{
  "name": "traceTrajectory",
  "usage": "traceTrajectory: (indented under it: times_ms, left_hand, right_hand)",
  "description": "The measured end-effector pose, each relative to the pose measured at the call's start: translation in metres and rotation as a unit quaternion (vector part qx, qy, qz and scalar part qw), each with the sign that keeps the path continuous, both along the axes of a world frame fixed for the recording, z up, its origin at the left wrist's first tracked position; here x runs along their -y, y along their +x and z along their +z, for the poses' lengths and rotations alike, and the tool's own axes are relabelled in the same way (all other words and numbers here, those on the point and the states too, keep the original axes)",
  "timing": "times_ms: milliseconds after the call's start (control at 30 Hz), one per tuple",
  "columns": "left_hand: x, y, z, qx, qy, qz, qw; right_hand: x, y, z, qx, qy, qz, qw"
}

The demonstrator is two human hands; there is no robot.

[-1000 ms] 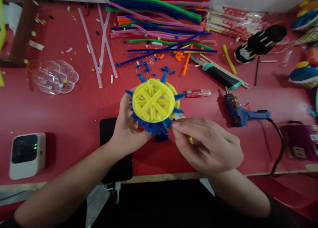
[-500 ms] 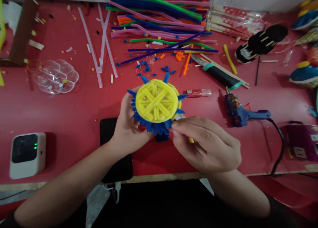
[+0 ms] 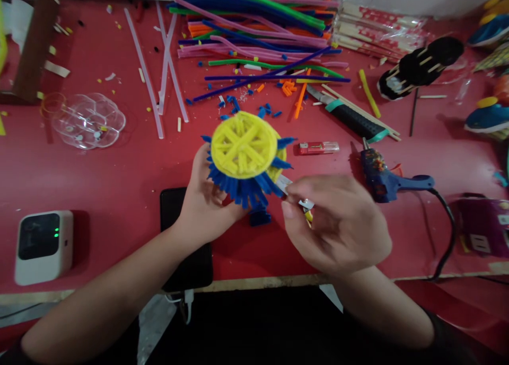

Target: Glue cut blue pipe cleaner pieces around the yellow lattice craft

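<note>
My left hand (image 3: 204, 198) is closed around a pipe-cleaner wheel model (image 3: 243, 145), held above the table. Its round yellow face has crossing spokes, and blue pieces stick out all round its edge; a second yellow ring shows behind. My right hand (image 3: 336, 222) is just right of the model, thumb and forefinger pinched near the lower blue pieces. A pale metallic piece (image 3: 283, 184) runs from those fingertips toward the model, and a yellow bit shows under the palm. What exactly the right fingers grip is partly hidden. A blue block (image 3: 260, 217) is visible below the model.
Bundled pipe cleaners (image 3: 254, 26) lie at the back. To the right are a utility knife (image 3: 356, 120), a red lighter (image 3: 318, 148) and a corded glue gun (image 3: 382, 177). A clear plastic tray (image 3: 89, 122) and a white device (image 3: 44, 247) sit left; a black phone (image 3: 186, 269) lies under my left forearm.
The model has shifted slightly up and left and tilted. My right hand has drawn a little away to the right, exposing the pale metallic piece.
</note>
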State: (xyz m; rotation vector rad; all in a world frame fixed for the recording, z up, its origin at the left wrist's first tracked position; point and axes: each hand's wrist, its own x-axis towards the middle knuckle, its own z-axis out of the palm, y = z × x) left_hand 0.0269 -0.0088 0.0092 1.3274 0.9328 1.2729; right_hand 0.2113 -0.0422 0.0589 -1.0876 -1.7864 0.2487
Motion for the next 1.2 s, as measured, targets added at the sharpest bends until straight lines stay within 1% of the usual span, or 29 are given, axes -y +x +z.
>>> traceTrajectory:
  times_ms: [67, 100, 133, 200, 267, 367, 433, 500, 600, 667, 733, 800, 833, 900, 1000, 1100, 1200]
  left_hand:
    - [-0.001, 0.003, 0.003, 0.022, -0.044, 0.04, 0.998]
    - [-0.002, 0.004, 0.005, 0.033, -0.05, 0.066, 0.996]
    - [-0.004, 0.005, 0.005, 0.044, -0.047, 0.087, 0.994]
    - [-0.007, 0.006, 0.006, 0.056, -0.029, 0.109, 0.992]
    - [-0.009, 0.006, 0.005, 0.057, -0.022, 0.114, 0.992]
    - [-0.009, 0.006, 0.005, 0.064, -0.031, 0.116, 0.991]
    - [-0.008, 0.006, 0.006, 0.067, -0.032, 0.11, 0.991]
    - [-0.008, 0.007, 0.006, 0.062, -0.029, 0.104, 0.992]
    - [-0.008, 0.007, 0.004, 0.058, -0.016, 0.1, 0.993]
    - [-0.009, 0.007, 0.003, 0.058, -0.009, 0.101, 0.993]
    - [-0.009, 0.006, 0.003, 0.056, -0.013, 0.104, 0.993]
    - [-0.008, 0.004, 0.005, 0.049, -0.029, 0.108, 0.992]
    - [-0.008, 0.003, 0.006, 0.045, -0.04, 0.107, 0.992]
    - [-0.006, 0.001, 0.007, 0.037, -0.058, 0.092, 0.993]
    - [-0.004, -0.002, 0.003, 0.019, -0.054, 0.059, 0.997]
    - [0.001, -0.006, -0.007, -0.011, -0.026, 0.044, 0.999]
    - [0.005, -0.009, -0.014, -0.032, 0.013, 0.045, 0.998]
  right_hand:
    - [-0.003, 0.002, -0.002, -0.01, -0.03, -0.033, 0.999]
    - [-0.005, 0.004, -0.003, 0.008, -0.041, -0.039, 0.998]
    - [-0.007, 0.005, -0.005, 0.041, -0.052, -0.035, 0.997]
    - [-0.011, 0.006, -0.01, 0.124, -0.083, -0.003, 0.989]
    - [-0.012, 0.005, -0.014, 0.2, -0.124, 0.011, 0.972]
    - [-0.009, -0.001, -0.018, 0.28, -0.155, -0.015, 0.947]
    - [-0.006, -0.006, -0.021, 0.303, -0.165, -0.03, 0.938]
    - [-0.004, -0.011, -0.023, 0.303, -0.177, -0.037, 0.936]
    - [-0.004, -0.013, -0.024, 0.271, -0.176, -0.042, 0.945]
    - [-0.005, -0.012, -0.022, 0.215, -0.159, -0.019, 0.963]
    - [-0.005, -0.008, -0.017, 0.124, -0.137, 0.037, 0.982]
    - [-0.003, -0.005, -0.011, 0.014, -0.125, 0.099, 0.987]
    - [-0.001, -0.003, -0.008, -0.034, -0.124, 0.115, 0.985]
    - [0.003, 0.001, -0.005, -0.097, -0.122, 0.107, 0.982]
    - [0.005, 0.005, -0.005, -0.114, -0.099, 0.092, 0.984]
    - [0.003, 0.009, -0.005, -0.106, -0.064, 0.117, 0.985]
    - [0.005, 0.011, -0.006, -0.098, -0.074, 0.101, 0.987]
